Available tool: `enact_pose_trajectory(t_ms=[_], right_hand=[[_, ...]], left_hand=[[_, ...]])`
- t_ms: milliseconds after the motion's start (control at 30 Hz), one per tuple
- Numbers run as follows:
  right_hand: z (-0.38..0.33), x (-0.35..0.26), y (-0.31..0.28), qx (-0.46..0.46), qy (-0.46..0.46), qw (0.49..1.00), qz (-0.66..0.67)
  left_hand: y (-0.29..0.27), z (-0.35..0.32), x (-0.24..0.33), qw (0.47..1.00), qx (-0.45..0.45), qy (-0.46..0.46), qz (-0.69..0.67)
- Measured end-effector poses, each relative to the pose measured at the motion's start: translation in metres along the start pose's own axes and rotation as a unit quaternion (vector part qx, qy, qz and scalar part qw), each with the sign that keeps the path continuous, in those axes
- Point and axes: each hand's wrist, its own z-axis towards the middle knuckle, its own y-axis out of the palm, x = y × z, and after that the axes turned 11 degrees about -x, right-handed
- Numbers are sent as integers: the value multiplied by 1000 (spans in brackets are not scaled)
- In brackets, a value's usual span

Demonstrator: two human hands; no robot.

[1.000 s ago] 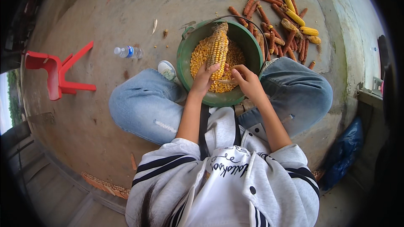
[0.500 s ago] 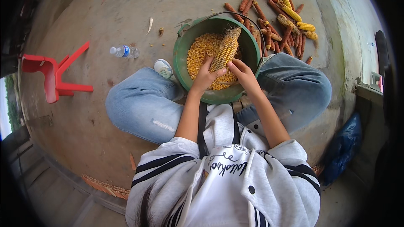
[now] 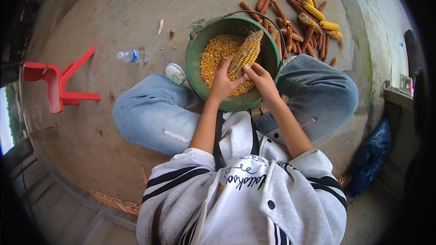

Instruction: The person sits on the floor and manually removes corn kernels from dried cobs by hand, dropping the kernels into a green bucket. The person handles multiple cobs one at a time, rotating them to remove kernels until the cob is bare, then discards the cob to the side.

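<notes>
You sit cross-legged on the concrete floor [image 3: 113, 13] with the bucket [image 3: 194, 59] between your knees, loose kernels [image 3: 215, 54] inside it and the corn cob [image 3: 246, 54] lying slantwise over them, your left hand [image 3: 222, 84] at its near left side and your right hand [image 3: 261, 79] just right of it. Beyond the bucket to your right lies a heap of cobs [image 3: 302, 11], close to the wall. Off to your left a water bottle [image 3: 132, 56] lies on the floor, a shoe [image 3: 175, 72] between it and the bucket, and farther left an overturned chair [image 3: 56, 84].
</notes>
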Motion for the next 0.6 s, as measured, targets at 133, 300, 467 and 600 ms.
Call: enact_pose_trajectory(t_ms=[133,300,467,600], right_hand=[[0,2,2,8,20,1000,12],[3,13,-1,38,78,994,64],[5,11,-4,53,70,988,130],[10,12,-16,57,94,979,170]], left_hand=[[5,-1,0,998,16,-15,59],[9,-1,10,971,26,18,238],[10,-2,10,976,5,9,216],[9,-4,9,971,-23,-14,238]])
